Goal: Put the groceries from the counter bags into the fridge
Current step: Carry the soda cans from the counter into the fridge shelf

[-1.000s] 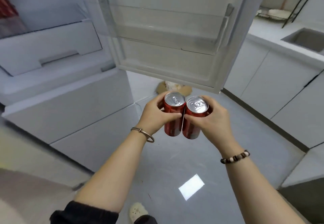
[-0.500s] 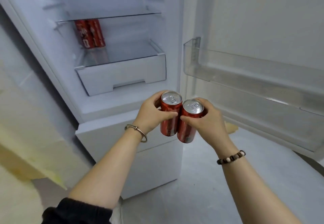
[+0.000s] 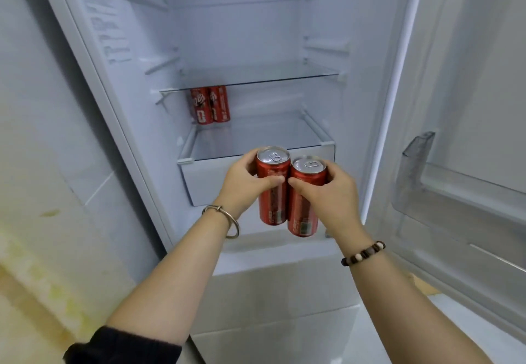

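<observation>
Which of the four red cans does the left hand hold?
The front left can; the right hand holds its neighbour, and two cans stand on the shelf.

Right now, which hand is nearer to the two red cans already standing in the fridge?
Left. The left hand, gripping the left can, is in front of the shelved cans, below and slightly right of them; the right hand, gripping the right can, is farther right.

No text can be read. The left can and right can carry blurred white print and a pale patch near the bottom rim. The shelf cans, at the shelf's back left corner, show large white lettering that cannot be made out. A sheet on the left wall of the fridge bears lines of tiny print, too blurred to read.
</observation>
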The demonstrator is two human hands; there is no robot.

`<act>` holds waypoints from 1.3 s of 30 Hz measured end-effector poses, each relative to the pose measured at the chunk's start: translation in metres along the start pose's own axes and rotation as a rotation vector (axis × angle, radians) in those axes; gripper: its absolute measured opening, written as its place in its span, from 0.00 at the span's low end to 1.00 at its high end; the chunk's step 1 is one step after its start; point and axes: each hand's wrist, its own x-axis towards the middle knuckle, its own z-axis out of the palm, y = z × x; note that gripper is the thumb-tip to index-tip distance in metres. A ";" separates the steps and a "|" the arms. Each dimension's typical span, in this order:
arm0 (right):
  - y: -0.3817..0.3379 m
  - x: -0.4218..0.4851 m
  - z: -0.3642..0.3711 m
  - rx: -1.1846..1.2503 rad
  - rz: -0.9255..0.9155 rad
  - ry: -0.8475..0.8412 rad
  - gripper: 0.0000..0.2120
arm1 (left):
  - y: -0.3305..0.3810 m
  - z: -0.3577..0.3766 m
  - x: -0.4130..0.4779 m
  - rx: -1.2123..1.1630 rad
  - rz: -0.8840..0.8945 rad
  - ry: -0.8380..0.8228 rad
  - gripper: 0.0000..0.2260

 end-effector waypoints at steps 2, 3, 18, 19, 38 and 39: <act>-0.002 0.025 0.012 0.014 -0.029 0.001 0.21 | 0.002 -0.006 0.024 0.006 0.019 0.024 0.22; -0.004 0.037 0.018 0.021 -0.038 0.006 0.22 | 0.002 -0.009 0.036 0.013 0.029 0.040 0.22; -0.015 0.145 0.076 0.120 -0.090 0.061 0.23 | -0.020 -0.042 0.133 0.035 0.032 0.261 0.21; -0.015 0.149 0.079 0.114 -0.091 0.063 0.23 | -0.022 -0.044 0.137 0.040 0.032 0.277 0.21; -0.013 0.201 0.132 0.053 -0.064 -0.003 0.24 | -0.042 -0.077 0.186 0.075 -0.021 0.329 0.23; -0.013 0.202 0.133 0.056 -0.066 -0.011 0.24 | -0.043 -0.078 0.187 0.078 -0.020 0.327 0.23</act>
